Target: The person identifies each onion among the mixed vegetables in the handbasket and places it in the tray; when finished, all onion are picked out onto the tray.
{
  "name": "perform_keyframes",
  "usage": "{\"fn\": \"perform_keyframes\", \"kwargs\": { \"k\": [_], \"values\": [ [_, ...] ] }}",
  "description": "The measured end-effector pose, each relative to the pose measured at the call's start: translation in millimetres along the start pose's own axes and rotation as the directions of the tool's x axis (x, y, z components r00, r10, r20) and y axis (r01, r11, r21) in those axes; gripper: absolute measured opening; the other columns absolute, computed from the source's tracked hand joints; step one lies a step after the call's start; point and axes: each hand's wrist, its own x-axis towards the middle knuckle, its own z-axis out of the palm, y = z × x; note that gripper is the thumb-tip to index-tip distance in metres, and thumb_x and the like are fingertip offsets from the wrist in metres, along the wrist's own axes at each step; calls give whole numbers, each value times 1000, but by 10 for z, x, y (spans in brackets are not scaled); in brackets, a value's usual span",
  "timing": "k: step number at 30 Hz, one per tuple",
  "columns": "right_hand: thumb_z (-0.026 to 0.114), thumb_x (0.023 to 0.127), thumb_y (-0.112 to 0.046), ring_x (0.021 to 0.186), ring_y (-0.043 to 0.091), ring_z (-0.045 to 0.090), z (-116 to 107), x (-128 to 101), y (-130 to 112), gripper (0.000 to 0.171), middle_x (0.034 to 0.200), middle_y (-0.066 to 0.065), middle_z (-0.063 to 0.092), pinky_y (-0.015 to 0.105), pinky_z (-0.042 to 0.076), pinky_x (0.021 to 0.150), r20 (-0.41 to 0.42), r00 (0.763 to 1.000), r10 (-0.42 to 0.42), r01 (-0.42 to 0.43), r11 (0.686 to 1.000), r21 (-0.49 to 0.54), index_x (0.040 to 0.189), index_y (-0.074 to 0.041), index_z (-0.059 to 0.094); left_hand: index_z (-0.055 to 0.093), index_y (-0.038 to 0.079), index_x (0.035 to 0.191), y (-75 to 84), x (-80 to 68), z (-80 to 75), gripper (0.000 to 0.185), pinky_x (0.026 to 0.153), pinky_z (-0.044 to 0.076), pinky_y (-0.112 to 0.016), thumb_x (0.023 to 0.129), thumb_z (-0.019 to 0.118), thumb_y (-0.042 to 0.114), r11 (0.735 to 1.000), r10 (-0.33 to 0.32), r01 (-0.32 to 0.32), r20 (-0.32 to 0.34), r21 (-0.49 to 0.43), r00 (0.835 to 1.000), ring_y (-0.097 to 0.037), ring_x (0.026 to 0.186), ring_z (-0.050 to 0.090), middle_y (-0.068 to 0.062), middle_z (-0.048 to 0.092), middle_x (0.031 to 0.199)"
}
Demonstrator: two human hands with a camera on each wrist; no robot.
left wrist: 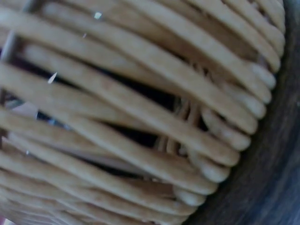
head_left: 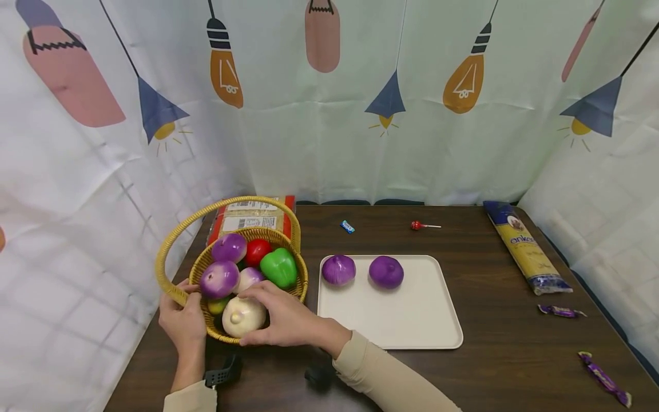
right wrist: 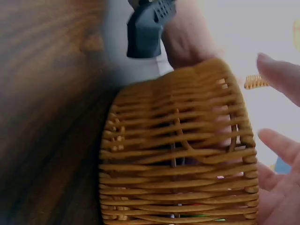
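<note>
The left hand [head_left: 183, 315] grips the wicker basket [head_left: 304, 280] by its left rim, at the foot of the handle. Close to the basket's front edge, the right hand [head_left: 288, 317] has its thumb and fingers spread around a white onion [head_left: 244, 316]. In the right wrist view background shows between the thumb [right wrist: 279, 75] and fingers [right wrist: 281, 147], above the rim. Purple-and-white onions [head_left: 220, 279], a red tomato [head_left: 257, 252], a green bell pepper [head_left: 280, 268] and a partly hidden yellow-green piece [head_left: 218, 305] fill the basket. Only wickerwork [left wrist: 140, 103] shows in the left wrist view.
A white tray [head_left: 396, 317] holds two purple onions [head_left: 386, 272]. Behind the basket lies a red-edged package [head_left: 252, 214]. A blue sweet [head_left: 347, 226] and a lollipop [head_left: 423, 225] lie farther back. At right are a yellow pasta bag [head_left: 526, 246] and purple-wrapped sweets [head_left: 604, 379].
</note>
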Motion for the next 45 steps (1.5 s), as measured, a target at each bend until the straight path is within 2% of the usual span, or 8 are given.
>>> {"fn": "perform_keyframes", "kwargs": {
  "k": [6, 12, 17, 22, 27, 31, 36, 45],
  "values": [
    [79, 78, -45, 114, 2, 47, -3, 114, 42, 69, 132, -3, 49, 11, 37, 92, 109, 993, 48, -45, 998, -35, 137, -19, 52, 65, -12, 95, -6, 8, 2, 19, 89, 37, -22, 85, 55, 1, 1000, -11, 11, 13, -9, 1000, -10, 105, 53, -6, 63, 113],
    [80, 77, -44, 109, 2, 49, 27, 173, 44, 72, 127, -5, 53, 13, 40, 88, 92, 987, 130, -126, 991, -47, 138, -19, 52, 65, -11, 95, -26, 12, 4, 19, 87, 38, -21, 86, 55, 1, 1000, -2, 2, 5, -11, 1000, -9, 103, 53, -6, 63, 112],
    [81, 75, -45, 102, 5, 48, 44, 124, 35, 75, 124, -1, 45, 15, 42, 81, 25, 987, 157, -157, 988, -6, 139, -23, 51, 66, -10, 95, -35, 9, 2, 18, 87, 38, -21, 86, 55, 2, 1000, -7, 7, 3, -3, 1000, -8, 104, 53, -4, 63, 112],
    [82, 75, -39, 115, 9, 47, -25, -21, 39, 75, 135, 1, 38, 23, 44, 92, -104, 986, 132, -121, 987, 108, 139, -23, 47, 66, -11, 95, -16, -2, 10, 19, 85, 39, -20, 86, 56, 2, 1000, -7, 7, 4, -10, 1000, -9, 104, 53, -5, 63, 112],
    [85, 74, -35, 119, 9, 48, -220, -232, 89, 76, 137, -4, 44, 28, 45, 94, -244, 960, 136, -87, 975, 202, 137, -21, 45, 65, -11, 96, 3, 2, 21, 19, 85, 39, -21, 86, 56, 3, 1000, -8, 9, 9, -20, 1000, -10, 104, 53, -3, 63, 112],
    [87, 71, -35, 112, 10, 51, -444, -458, 176, 81, 131, -5, 47, 29, 49, 87, -281, 938, 202, -128, 957, 260, 139, -21, 45, 66, -11, 96, 9, 9, 19, 19, 86, 39, -22, 86, 57, 4, 1000, -9, 9, 6, -18, 1000, -9, 105, 52, -1, 63, 111],
    [90, 67, -31, 112, 13, 50, -749, -806, 359, 82, 128, -4, 46, 35, 50, 84, -338, 889, 308, -225, 938, 262, 139, -27, 49, 66, -11, 95, 15, 2, 8, 19, 87, 39, -22, 86, 57, 3, 1000, -17, 17, 3, -12, 1000, -8, 104, 52, -1, 62, 111],
    [86, 71, -24, 114, 24, 46, -1228, -1522, 884, 80, 132, 10, 38, 46, 44, 88, -513, 737, 440, -416, 893, 168, 139, -15, 45, 65, -11, 95, 25, -11, -3, 19, 87, 39, -22, 86, 57, 3, 1000, -9, 9, 3, -12, 1000, -9, 104, 53, -4, 63, 112]
  ]
}}
